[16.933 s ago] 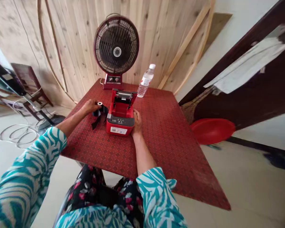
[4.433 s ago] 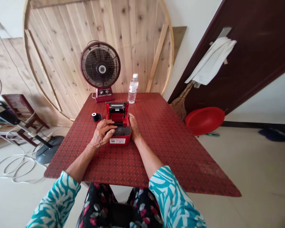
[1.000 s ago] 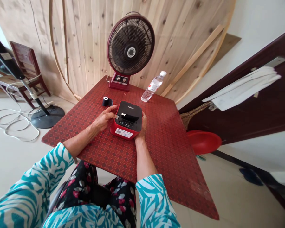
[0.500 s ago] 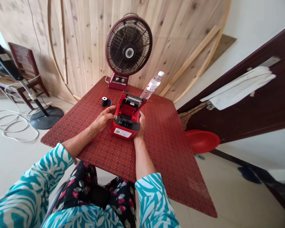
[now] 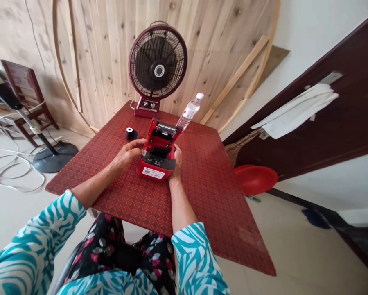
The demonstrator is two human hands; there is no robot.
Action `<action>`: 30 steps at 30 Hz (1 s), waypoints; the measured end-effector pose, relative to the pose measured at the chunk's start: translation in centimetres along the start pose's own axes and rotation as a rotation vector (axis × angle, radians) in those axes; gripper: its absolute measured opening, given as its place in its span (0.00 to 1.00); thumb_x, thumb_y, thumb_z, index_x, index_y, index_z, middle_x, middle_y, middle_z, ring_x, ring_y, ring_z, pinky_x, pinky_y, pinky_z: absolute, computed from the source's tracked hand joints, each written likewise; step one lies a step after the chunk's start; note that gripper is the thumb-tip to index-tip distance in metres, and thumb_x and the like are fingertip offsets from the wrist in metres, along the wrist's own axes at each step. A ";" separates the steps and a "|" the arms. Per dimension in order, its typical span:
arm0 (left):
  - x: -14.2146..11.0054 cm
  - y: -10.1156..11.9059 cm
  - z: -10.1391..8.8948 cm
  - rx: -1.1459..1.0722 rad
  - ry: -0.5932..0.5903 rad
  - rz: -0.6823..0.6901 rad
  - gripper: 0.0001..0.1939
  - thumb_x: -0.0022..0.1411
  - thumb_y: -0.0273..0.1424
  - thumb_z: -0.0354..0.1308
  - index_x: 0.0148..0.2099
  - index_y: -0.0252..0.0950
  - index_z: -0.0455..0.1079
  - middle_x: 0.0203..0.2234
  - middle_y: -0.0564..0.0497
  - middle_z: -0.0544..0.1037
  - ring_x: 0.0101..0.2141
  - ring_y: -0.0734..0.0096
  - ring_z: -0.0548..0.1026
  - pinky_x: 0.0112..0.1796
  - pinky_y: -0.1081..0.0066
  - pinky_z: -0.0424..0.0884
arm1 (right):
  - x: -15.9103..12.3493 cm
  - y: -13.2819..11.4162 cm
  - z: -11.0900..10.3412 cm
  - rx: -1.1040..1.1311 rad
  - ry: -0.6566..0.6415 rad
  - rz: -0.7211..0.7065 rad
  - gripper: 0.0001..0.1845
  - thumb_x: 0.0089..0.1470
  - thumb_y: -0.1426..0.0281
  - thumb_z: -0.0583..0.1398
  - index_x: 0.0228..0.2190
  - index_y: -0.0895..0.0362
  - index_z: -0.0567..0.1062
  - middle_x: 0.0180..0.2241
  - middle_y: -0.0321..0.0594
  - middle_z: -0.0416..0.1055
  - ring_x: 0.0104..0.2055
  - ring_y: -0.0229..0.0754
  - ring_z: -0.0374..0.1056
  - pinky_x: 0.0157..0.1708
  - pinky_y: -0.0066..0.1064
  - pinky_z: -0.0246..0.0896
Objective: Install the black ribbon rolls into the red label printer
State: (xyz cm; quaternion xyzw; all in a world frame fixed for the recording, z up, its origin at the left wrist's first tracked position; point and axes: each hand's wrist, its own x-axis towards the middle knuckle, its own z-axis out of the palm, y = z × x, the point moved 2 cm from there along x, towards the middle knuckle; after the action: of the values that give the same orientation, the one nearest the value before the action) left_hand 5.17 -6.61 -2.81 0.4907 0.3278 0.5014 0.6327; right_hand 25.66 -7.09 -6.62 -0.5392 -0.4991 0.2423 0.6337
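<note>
In the head view a red and black receipt printer sits on the table with its lid raised. A piece of black paper shows at the front of its open bay; how far it reaches inside is hidden. My left hand grips the printer's left side, thumb by the front corner and fingers further back. Around the right side my right hand is closed, its fingers partly hidden by the body. A small black paper roll with a white core stands behind my left hand, a loose end trailing to its right.
At the table's back stand a dark red fan and a water bottle, the bottle close behind the raised lid. A red basin lies right of the table; a pedestal fan base and coiled cable are left.
The printer's lid was down a second ago, with black paper sticking out of its slot, and has swung up. Much earlier my left hand was on the roll; now it is on the printer.
</note>
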 end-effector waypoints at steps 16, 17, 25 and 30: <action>7.0 4.7 5.6 1.425 -0.631 0.197 0.21 0.51 0.17 0.55 0.42 0.41 0.82 0.37 0.50 0.84 0.42 0.64 0.81 0.43 0.71 0.72 | -0.1 0.3 0.2 -0.022 0.058 0.010 0.24 0.66 0.63 0.45 0.53 0.58 0.71 0.56 0.51 0.72 0.61 0.46 0.63 0.61 0.43 0.60; 7.6 4.4 5.8 1.453 -0.622 0.165 0.20 0.48 0.17 0.56 0.39 0.41 0.82 0.35 0.49 0.84 0.43 0.60 0.80 0.44 0.69 0.71 | -0.1 0.3 0.2 -0.016 0.056 0.010 0.24 0.66 0.63 0.45 0.53 0.58 0.71 0.56 0.51 0.71 0.61 0.45 0.62 0.61 0.43 0.60; 11.8 1.7 4.5 1.033 -0.567 0.025 0.17 0.29 0.11 0.56 0.16 0.41 0.71 0.12 0.53 0.66 0.35 0.48 0.77 0.44 0.57 0.70 | 0.0 0.5 0.4 0.077 0.043 0.027 0.25 0.65 0.59 0.45 0.52 0.57 0.72 0.57 0.51 0.70 0.60 0.45 0.63 0.63 0.45 0.58; 11.1 2.0 4.5 1.019 -0.501 0.047 0.15 0.32 0.16 0.58 0.19 0.43 0.74 0.13 0.54 0.69 0.31 0.55 0.76 0.41 0.64 0.70 | 0.0 0.5 0.4 0.109 0.069 0.056 0.27 0.64 0.55 0.45 0.51 0.57 0.72 0.55 0.49 0.71 0.59 0.44 0.64 0.62 0.42 0.59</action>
State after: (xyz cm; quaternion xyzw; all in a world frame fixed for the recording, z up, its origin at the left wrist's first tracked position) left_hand 11.76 2.73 1.34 0.8453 0.3570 0.1621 0.3630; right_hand 25.47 -6.73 -7.12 -0.5255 -0.4477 0.2678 0.6721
